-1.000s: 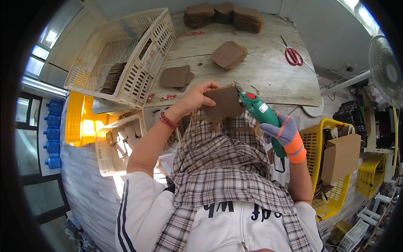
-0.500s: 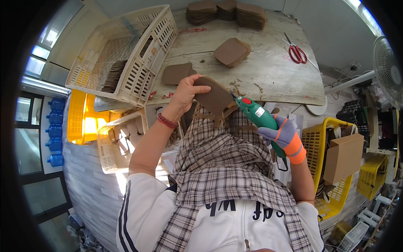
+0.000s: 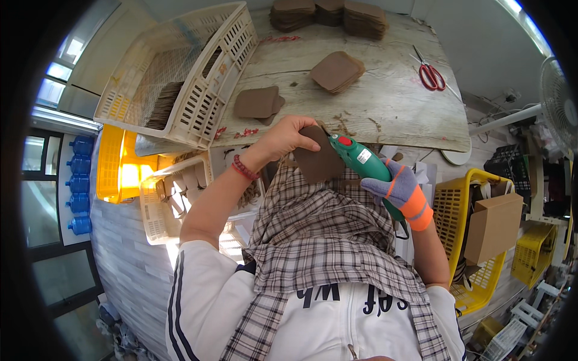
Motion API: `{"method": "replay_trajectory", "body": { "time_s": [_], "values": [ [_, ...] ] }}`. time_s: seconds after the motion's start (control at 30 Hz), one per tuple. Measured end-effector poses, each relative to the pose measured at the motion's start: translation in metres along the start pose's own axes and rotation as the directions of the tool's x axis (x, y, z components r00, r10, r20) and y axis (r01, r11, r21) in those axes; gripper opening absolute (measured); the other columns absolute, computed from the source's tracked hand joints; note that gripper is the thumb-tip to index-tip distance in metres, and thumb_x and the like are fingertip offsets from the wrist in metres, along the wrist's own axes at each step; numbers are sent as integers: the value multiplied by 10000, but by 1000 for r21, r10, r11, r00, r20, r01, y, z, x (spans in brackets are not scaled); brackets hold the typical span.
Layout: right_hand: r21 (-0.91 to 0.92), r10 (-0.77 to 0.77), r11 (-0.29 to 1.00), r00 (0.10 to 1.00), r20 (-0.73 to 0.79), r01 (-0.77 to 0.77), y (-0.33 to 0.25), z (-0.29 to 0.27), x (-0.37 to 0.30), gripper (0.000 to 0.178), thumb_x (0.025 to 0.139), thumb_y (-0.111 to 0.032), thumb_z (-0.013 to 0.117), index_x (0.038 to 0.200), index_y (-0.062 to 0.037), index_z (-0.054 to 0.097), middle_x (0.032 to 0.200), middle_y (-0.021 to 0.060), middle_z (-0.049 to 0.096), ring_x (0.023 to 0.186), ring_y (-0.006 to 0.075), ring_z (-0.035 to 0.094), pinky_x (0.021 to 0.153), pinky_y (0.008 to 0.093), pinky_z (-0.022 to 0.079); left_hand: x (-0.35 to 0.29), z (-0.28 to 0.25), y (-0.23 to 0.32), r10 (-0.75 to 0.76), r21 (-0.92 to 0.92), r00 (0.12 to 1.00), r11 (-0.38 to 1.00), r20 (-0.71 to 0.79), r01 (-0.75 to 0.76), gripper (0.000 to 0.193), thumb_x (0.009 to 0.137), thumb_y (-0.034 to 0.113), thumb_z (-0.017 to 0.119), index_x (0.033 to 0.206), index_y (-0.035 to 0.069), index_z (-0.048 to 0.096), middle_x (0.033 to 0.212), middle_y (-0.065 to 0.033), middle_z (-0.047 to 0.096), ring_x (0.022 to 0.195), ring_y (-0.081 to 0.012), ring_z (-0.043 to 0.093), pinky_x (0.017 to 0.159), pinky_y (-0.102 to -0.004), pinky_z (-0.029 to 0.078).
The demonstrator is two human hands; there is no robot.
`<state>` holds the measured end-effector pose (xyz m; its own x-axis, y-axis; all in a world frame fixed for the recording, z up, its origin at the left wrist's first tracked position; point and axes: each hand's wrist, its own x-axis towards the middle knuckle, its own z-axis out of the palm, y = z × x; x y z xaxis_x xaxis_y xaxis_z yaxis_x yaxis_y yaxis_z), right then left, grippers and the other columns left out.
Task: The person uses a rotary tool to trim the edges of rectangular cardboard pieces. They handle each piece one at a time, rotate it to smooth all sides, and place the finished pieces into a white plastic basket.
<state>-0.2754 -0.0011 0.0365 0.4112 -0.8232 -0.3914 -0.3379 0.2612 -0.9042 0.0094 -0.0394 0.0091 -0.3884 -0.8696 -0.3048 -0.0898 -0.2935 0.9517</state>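
My bare left hand (image 3: 293, 137) pinches a flat brown piece with rounded corners (image 3: 317, 157) between thumb and fingers, above my lap at the table's near edge. A purple and orange glove covers my right hand (image 3: 394, 188), which is wrapped round a green handheld power tool with a red button (image 3: 356, 154). The tool's tip meets the upper right edge of the brown piece; the exact contact is too small to make out. A few similar brown pieces (image 3: 256, 102) lie on the table beyond my left hand, and a thicker stack (image 3: 337, 71) sits to their right.
Taller brown stacks (image 3: 364, 19) stand at the table's (image 3: 397, 114) far edge. Red-handled scissors (image 3: 431, 77) lie at the right. A cream crate (image 3: 198, 108) holding brown pieces rests at the left. Yellow baskets (image 3: 448, 204) flank me, and a fan (image 3: 557, 93) is far right.
My left hand has turned the brown piece more upright and brought it slightly right and nearer. The power tool has shifted a little left, its tip staying at the piece's edge.
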Motion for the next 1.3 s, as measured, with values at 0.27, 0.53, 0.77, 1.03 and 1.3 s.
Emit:
{"method": "replay_trajectory", "body": {
  "time_s": [0.27,0.53,0.77,1.03,1.3],
  "values": [
    [129,12,992,1000,-13,-10,7,7,15,440,749,-216,779,1061,22,580,726,17,615,571,63,561,501,199,438,-1,-55,-18,40,-44,981,998,-187,-49,304,782,-27,634,1073,13,557,1011,-60,626,863,-112,602,762,-234,494],
    [211,78,976,994,-77,-60,38,-15,10,345,782,-197,742,997,12,571,686,43,611,557,88,567,494,227,462,28,-142,-51,543,746,549,616,-635,253,314,869,126,592,1153,-2,550,1159,-141,548,1064,-287,514,908,-418,415],
    [232,97,970,988,-121,-66,50,-18,13,360,773,-208,752,1002,6,573,688,39,614,552,87,567,482,225,455,135,-48,-18,707,920,594,349,-383,178,458,819,304,650,1164,13,567,1254,-153,499,1220,-322,403,987,-445,338],
    [291,122,954,982,-144,-76,54,-20,9,369,770,-182,755,1008,21,560,661,41,597,530,89,552,464,227,443,156,-26,-30,746,883,496,458,-444,101,459,744,239,724,1126,35,572,1225,-140,518,1232,-316,395,1012,-438,302],
    [299,87,954,982,-167,-33,51,-18,7,326,779,-174,747,975,12,565,663,41,597,528,87,549,462,228,441,156,-15,-14,738,828,401,552,-542,102,346,651,171,781,870,72,531,909,-74,542,906,-270,490,807,-405,384]
  ]
}}
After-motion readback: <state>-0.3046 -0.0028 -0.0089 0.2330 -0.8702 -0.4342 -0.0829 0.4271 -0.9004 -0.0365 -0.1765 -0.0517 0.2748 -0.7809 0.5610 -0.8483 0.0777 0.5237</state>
